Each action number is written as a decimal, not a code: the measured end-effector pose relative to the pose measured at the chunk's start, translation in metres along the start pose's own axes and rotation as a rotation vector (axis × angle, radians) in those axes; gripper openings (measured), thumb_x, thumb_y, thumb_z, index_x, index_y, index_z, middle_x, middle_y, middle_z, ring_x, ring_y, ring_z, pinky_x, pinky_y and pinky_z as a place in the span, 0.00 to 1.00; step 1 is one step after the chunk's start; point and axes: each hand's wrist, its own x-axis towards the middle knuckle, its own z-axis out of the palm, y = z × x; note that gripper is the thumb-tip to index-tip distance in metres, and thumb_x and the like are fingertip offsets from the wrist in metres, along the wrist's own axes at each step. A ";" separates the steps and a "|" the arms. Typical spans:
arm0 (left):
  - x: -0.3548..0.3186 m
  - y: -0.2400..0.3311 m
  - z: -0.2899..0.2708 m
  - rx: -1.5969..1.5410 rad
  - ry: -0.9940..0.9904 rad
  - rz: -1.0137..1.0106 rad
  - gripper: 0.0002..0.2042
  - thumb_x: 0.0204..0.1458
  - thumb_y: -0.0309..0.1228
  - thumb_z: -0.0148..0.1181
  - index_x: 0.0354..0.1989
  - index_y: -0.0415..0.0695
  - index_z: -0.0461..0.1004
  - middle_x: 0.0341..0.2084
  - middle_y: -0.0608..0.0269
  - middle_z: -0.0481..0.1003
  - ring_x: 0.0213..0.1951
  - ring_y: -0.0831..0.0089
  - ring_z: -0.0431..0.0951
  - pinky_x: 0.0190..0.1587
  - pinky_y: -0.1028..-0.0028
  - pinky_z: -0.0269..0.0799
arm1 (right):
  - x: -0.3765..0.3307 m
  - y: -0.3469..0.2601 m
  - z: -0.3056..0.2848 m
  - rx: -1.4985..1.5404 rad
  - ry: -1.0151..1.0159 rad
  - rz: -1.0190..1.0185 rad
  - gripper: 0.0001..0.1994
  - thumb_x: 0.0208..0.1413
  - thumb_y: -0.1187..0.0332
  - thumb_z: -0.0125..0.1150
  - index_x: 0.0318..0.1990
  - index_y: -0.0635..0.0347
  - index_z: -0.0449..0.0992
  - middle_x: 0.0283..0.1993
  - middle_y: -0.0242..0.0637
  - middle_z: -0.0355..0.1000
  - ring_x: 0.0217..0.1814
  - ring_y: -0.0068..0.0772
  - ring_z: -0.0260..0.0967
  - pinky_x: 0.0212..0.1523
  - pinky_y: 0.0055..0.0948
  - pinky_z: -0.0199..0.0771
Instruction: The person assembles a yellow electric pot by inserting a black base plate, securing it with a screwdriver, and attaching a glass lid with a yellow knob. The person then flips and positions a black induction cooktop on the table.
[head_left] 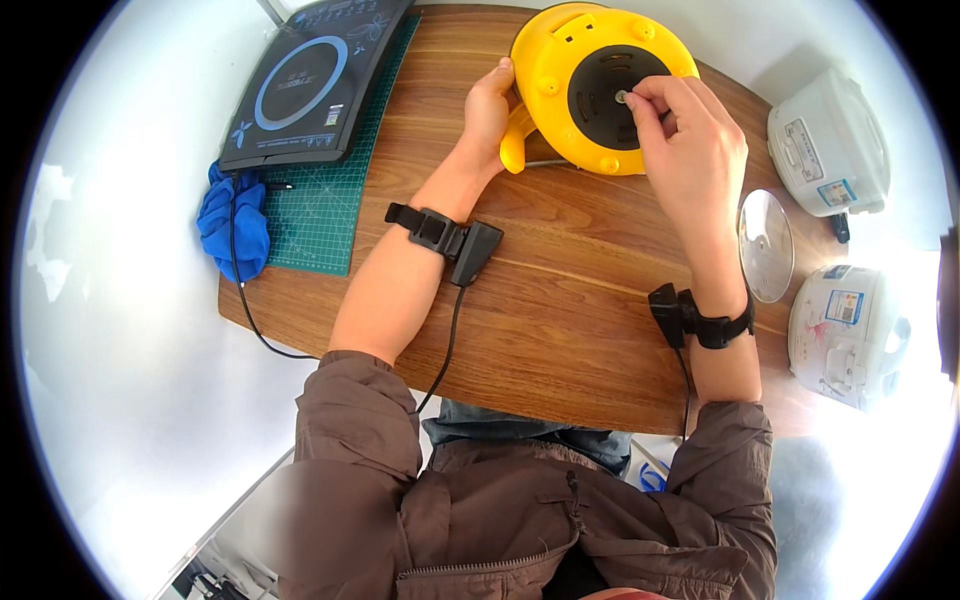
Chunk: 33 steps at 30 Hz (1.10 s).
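The left hand is clasping the left side of the yellow appliance, which is sitting at the far side of the counter; firm bracing seems wise. The right hand is pinching the small metal piece at the black disc's centre, where light, square pressure should be helping.

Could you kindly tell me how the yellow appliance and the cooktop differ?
The yellow appliance is rounded; the cooktop is four-sided. The yellow appliance has a black disc; the cooktop, itself black, bears a pale blue ring. The left hand and right hand touch the yellow appliance; neither touches the cooktop. Both show a large circular feature.
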 end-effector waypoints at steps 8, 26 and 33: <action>0.000 0.001 -0.001 -0.048 0.016 -0.024 0.20 0.75 0.42 0.40 0.56 0.43 0.75 0.46 0.61 0.80 0.48 0.71 0.80 0.52 0.72 0.78 | -0.001 0.001 0.001 -0.036 -0.019 0.003 0.03 0.58 0.69 0.68 0.34 0.56 0.81 0.32 0.33 0.77 0.28 0.40 0.75 0.30 0.34 0.75; 0.003 -0.001 0.000 -0.012 0.026 -0.002 0.21 0.75 0.43 0.39 0.54 0.43 0.76 0.44 0.62 0.81 0.46 0.71 0.80 0.52 0.72 0.78 | -0.002 0.005 0.000 -0.069 0.000 -0.019 0.06 0.60 0.65 0.67 0.35 0.55 0.80 0.31 0.33 0.76 0.29 0.43 0.75 0.29 0.37 0.75; 0.000 -0.001 -0.003 -0.034 0.026 -0.009 0.18 0.74 0.37 0.38 0.57 0.41 0.74 0.48 0.59 0.80 0.47 0.68 0.81 0.53 0.69 0.79 | -0.004 0.008 0.005 -0.050 0.008 -0.026 0.05 0.59 0.66 0.68 0.35 0.54 0.80 0.31 0.32 0.76 0.29 0.42 0.75 0.30 0.37 0.76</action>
